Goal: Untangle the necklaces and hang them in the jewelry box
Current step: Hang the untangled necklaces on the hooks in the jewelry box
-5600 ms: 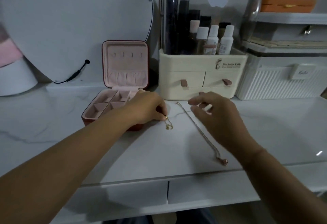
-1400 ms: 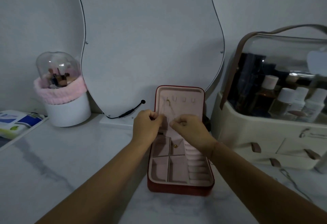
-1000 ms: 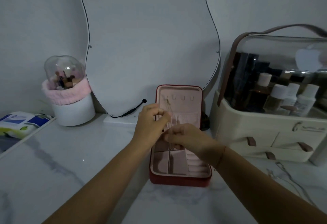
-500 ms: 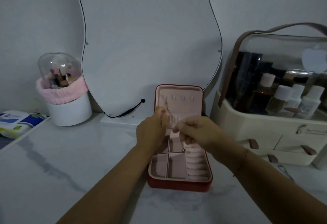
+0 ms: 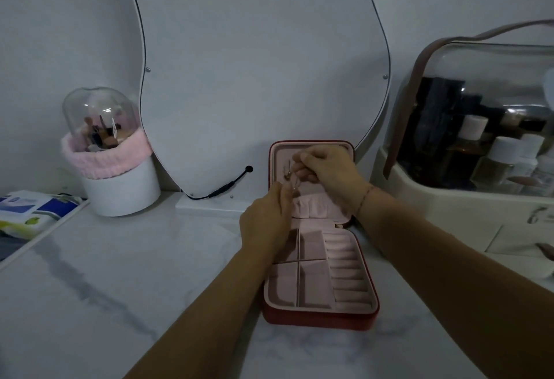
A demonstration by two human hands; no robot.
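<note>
Both hands work a necklace [image 5: 289,169] against the lid of the open jewelry box [image 5: 317,318].
The right hand [image 5: 326,172], fingers curled, pinches the thin chain high on the upright pink lid [image 5: 311,209]. Just below, the left hand [image 5: 266,222] pinches its lower end between thumb and fingertips. The box sits on the marble table [image 5: 120,288].

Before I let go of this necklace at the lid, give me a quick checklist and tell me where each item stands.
1. Lid of the jewelry box open and upright: ok.
2. The right hand pinches the necklace near the lid's top: ok.
3. The left hand pinches it lower down: ok.
4. Necklace already hung in the lid: cannot tell.
5. Chain free of knots: cannot tell.
</note>
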